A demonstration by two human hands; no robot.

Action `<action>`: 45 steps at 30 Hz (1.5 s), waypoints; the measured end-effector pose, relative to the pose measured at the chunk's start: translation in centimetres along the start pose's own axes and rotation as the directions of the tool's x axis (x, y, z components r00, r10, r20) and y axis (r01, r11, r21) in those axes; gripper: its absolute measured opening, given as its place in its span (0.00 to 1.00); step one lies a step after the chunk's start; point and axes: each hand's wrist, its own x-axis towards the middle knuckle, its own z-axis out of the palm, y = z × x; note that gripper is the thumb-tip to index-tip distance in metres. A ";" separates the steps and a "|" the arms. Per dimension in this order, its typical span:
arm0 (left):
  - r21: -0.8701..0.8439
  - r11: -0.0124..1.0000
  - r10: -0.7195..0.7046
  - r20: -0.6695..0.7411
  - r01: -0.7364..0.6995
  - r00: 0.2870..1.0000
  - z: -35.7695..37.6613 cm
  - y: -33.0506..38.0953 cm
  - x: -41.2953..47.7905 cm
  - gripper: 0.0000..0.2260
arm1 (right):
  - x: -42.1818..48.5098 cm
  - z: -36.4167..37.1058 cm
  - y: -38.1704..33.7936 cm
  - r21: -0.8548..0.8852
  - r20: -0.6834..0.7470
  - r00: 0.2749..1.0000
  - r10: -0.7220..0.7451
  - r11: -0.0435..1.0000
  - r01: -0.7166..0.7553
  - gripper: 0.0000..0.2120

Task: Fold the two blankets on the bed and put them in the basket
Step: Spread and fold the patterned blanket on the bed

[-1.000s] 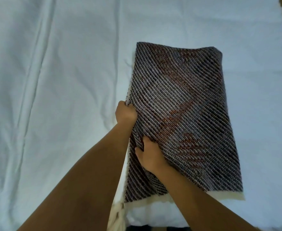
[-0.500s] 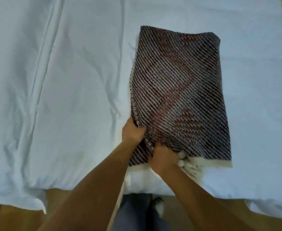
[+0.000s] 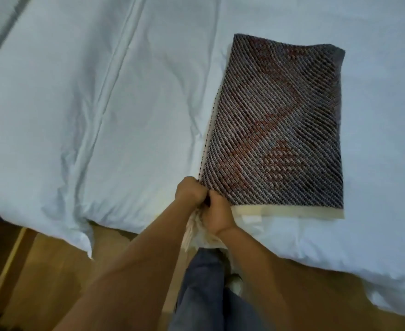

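The bed (image 3: 101,115), covered in pale bedding with long creases running away from the camera, filled most of the view. Its near edge crossed the lower part of the view, and a corner of the cover hung down at the lower left. Below that edge lay a wooden floor (image 3: 53,271).

The blanket (image 3: 280,127), dark and woven with diagonal ribs and reddish patches, lay flat on the right half of the bed, folded into a long rectangle. Its far end was a rounded fold and its near end sat close to the bed's edge. A cream border (image 3: 292,212) ran along that near end.

Two bare forearms reached up from the bottom of the view to the blanket's near left corner. Between them a leg in blue-grey trousers (image 3: 201,295) stood on the floor against the bed.

The left hand (image 3: 190,191) was at the left edge of that corner, its fingers curled in a tight grip on the blanket. The right hand (image 3: 219,215) touched it from the right, its grip likewise closed on the corner, where the cream border began. A cream fringe (image 3: 194,231) bunched just below the two hands and hung over the bed's edge between the wrists.
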 end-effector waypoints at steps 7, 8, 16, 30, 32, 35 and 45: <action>0.122 0.993 -0.011 0.116 -0.004 0.993 -0.9 -1.6 1.2 0.07 | 1.4 -0.9 -0.2 -0.441 0.148 0.989 0.028 0.897 0.041 0.10; 0.101 0.995 0.003 0.107 -0.014 0.994 -1.1 -1.1 1.5 0.07 | 2.0 -1.2 -0.9 -0.389 0.112 0.993 0.029 0.921 0.017 0.09; -0.071 0.991 0.118 0.009 -0.117 0.993 -3.3 6.9 6.5 0.17 | 8.6 -6.4 -7.1 -0.398 -0.027 0.997 -0.075 0.916 0.058 0.07; -0.040 0.968 0.246 -0.056 -0.248 0.968 -4.9 23.5 17.5 0.30 | 22.3 -21.8 -14.0 -0.461 -0.177 0.974 -0.139 0.886 0.043 0.05; -0.052 0.961 0.268 -0.081 -0.272 0.960 -5.0 25.8 19.0 0.32 | 24.7 -23.7 -15.3 -0.486 -0.146 0.979 -0.142 0.872 0.054 0.02; -0.093 0.953 0.273 -0.144 -0.288 0.951 -5.5 28.7 21.3 0.33 | 28.1 -25.7 -17.4 -0.572 -0.100 0.975 -0.200 0.813 0.108 0.05; -0.172 0.957 0.195 -0.224 -0.236 0.955 -6.6 34.5 28.7 0.34 | 37.7 -30.2 -22.5 -0.894 -0.059 0.925 -0.376 0.432 0.119 0.19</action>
